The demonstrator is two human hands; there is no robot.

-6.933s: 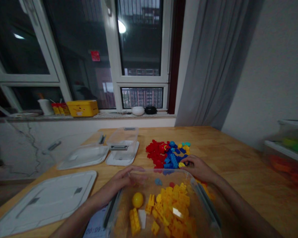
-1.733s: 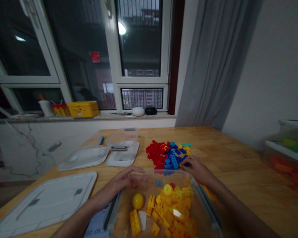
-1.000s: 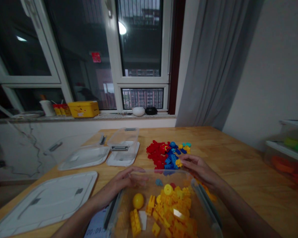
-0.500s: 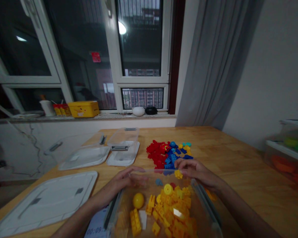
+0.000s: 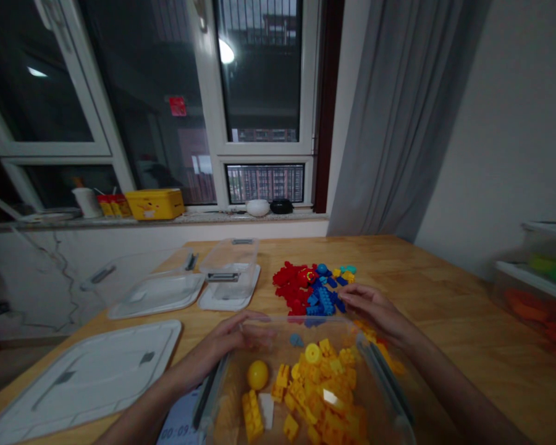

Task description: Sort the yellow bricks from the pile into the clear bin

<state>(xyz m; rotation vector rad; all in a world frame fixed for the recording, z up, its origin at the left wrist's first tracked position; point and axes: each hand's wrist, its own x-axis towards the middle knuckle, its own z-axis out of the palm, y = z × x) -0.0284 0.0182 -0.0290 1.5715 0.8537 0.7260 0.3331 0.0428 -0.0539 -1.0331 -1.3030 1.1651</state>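
Nearest, a clear bin (image 5: 384, 395) holds yellow bricks (image 5: 319, 389) and a yellow ball (image 5: 257, 374). The left hand (image 5: 227, 343) rests on its far rim, fingers loosely curled, grasping nothing. The right hand (image 5: 373, 309) lies past the bin, grip released, fingertips at the brick pile (image 5: 312, 287) of red and blue on the wooden surface (image 5: 445, 309). Beyond sit lids (image 5: 157, 293).

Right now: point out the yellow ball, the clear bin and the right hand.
yellow ball (image 5: 257, 374), head view, centre of the ball.
clear bin (image 5: 389, 395), head view, right wall.
right hand (image 5: 368, 306), head view, back of the hand.

Hands (image 5: 231, 343) at clear brick bin (image 5: 389, 389)
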